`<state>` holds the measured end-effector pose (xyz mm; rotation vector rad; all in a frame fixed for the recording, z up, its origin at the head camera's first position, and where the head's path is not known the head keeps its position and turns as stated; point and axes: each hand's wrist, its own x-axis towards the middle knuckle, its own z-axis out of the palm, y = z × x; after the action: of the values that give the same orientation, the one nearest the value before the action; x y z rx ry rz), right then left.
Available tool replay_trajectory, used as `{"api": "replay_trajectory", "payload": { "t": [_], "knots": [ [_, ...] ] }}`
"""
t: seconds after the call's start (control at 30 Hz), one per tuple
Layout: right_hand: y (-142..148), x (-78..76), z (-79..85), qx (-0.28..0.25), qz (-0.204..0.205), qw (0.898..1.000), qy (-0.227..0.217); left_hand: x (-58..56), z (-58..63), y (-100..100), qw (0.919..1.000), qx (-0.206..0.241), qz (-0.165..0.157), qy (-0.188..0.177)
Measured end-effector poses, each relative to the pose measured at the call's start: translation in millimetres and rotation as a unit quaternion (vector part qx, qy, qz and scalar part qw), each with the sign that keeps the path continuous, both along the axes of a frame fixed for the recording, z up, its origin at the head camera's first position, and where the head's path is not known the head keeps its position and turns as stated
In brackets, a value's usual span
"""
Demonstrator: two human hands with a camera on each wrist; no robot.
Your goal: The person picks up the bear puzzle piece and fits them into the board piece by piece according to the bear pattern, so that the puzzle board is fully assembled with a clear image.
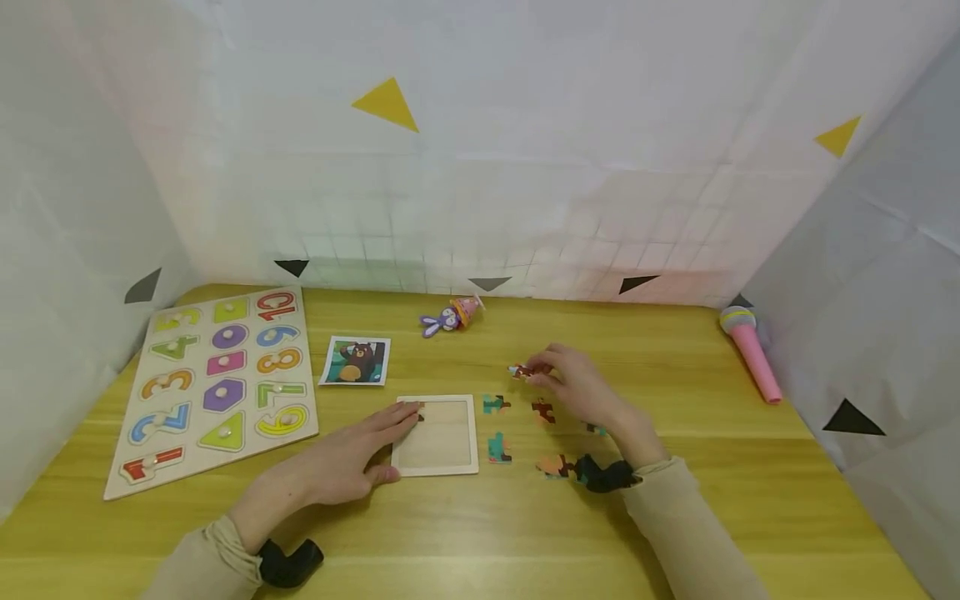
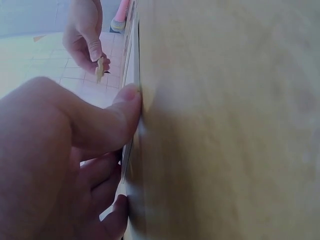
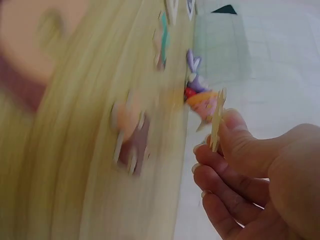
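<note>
My right hand [image 1: 577, 385] pinches a small jigsaw piece [image 1: 520, 371] between thumb and fingers, above the tabletop. In the right wrist view that puzzle piece [image 3: 218, 120] is seen edge-on, its other side pale wood. My left hand [image 1: 348, 454] rests at the left side of a square wooden puzzle tray [image 1: 474, 435], fingers extended over its upper left corner. A bit of a brown puzzle piece [image 1: 421, 417] shows beside those fingertips inside the tray. In the left wrist view the left thumb [image 2: 127, 107] lies along the tray's near edge.
Several loose pieces, including a teal one [image 1: 498, 448] and a brown one [image 1: 543, 411], lie right of the tray. A bear picture card [image 1: 356, 362], number board [image 1: 217, 375], purple rabbit toy [image 1: 452, 317] and pink toy microphone [image 1: 756, 358] surround them. White walls enclose the table.
</note>
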<state>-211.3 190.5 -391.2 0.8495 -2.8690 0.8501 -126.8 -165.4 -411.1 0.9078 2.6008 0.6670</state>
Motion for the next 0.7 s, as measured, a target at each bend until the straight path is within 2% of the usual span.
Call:
{"api": "replay_trajectory", "payload": {
  "t": [0.27,0.37,0.7],
  "knots": [
    [-26,8.9,5.0,-0.009,0.024,0.999,0.035,0.5,-1.9,2,0.9998,-0.002,0.014,-0.013],
    [-39,10.7,4.9,0.002,0.038,0.998,0.053,0.1,-1.8,1,0.9999,0.001,0.012,-0.012],
    [-77,17.7,9.5,0.024,0.067,0.997,0.04,-0.8,-2.4,0,0.9999,0.003,0.008,-0.01]
  ]
}}
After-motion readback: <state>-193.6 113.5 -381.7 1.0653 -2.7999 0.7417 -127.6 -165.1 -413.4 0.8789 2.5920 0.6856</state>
